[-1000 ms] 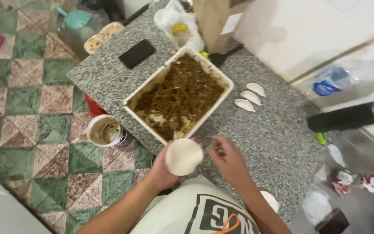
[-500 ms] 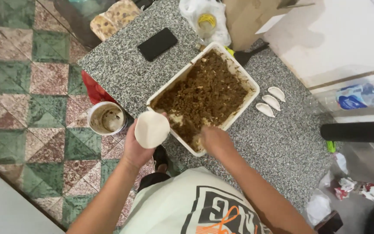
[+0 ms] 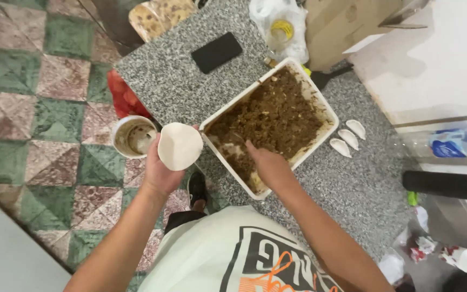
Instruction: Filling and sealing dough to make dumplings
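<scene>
Black phone (image 3: 216,52) upper centre, three folded dumplings (image 3: 348,138) right of the tray (image 3: 320,97); my left hand (image 3: 160,170) cups a round pale wrapper (image 3: 179,146), right hand (image 3: 268,167) dips curled into brown filling (image 3: 271,116), grip unclear.

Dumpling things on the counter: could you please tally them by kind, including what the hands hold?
Folded dumplings on the granite counter: 3
Round dough wrapper in the left hand: 1
White tray of brown filling, where the right hand reaches: 1
Total: 5
</scene>
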